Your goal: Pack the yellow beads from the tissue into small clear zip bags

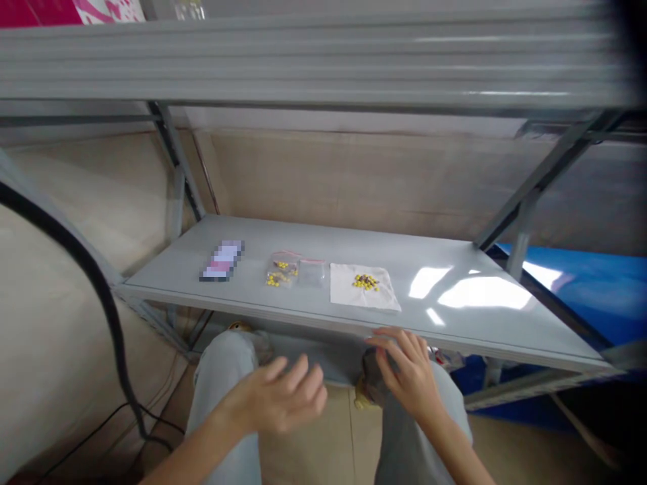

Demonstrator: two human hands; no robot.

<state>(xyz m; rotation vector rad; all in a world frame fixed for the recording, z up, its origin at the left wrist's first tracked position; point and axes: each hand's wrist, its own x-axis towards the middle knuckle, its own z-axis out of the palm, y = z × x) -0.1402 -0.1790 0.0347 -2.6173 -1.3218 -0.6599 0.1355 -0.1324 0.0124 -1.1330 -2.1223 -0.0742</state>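
My left hand (283,397) hovers above my left knee, fingers apart and blurred, holding nothing. My right hand (407,370) is just below the front edge of the grey metal shelf (455,316), fingers spread and empty. On the shelf lies a white paper sheet (364,288) with a small heap of yellow beads (364,281). Left of it sit an empty clear zip bag (311,272) and two small zip bags with yellow beads (281,271). A pink and white card (222,260) lies further left.
A higher shelf board (323,60) spans the top of the view. Slanted grey struts (176,162) rise at both shelf ends. A black cable (101,289) runs down the left. A blue surface (586,283) lies to the right. Brown board backs the shelf.
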